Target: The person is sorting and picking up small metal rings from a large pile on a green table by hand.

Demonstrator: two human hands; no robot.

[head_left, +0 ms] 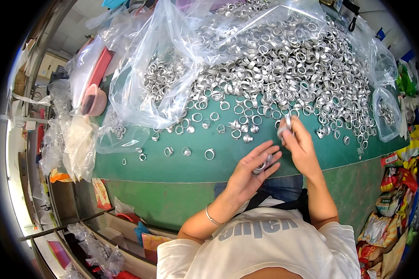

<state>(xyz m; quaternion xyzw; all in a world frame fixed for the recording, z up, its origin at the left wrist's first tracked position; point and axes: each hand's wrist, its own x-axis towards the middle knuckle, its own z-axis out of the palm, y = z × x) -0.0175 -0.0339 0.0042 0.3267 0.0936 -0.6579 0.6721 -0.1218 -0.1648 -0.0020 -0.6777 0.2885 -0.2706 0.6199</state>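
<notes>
A large heap of silver metal rings (284, 65) covers the far part of a green table (181, 167), with single rings scattered toward the near edge. My left hand (252, 171) is palm up above the near edge, its fingers curled around a few silver rings (261, 167). Just right of it and a little farther off, my right hand (299, 142) pinches silver rings (284, 130) between thumb and fingers, at the near fringe of the heap. Those in the right hand are blurred, so their exact number is unclear.
Clear plastic bags (158, 93) lie over the heap's left and back parts. A smaller clear bag (385, 114) of rings sits at the right edge. A pink basket (94, 100) stands at the far left. Colourful packages (379, 230) are piled right; an open drawer (125, 242) is lower left.
</notes>
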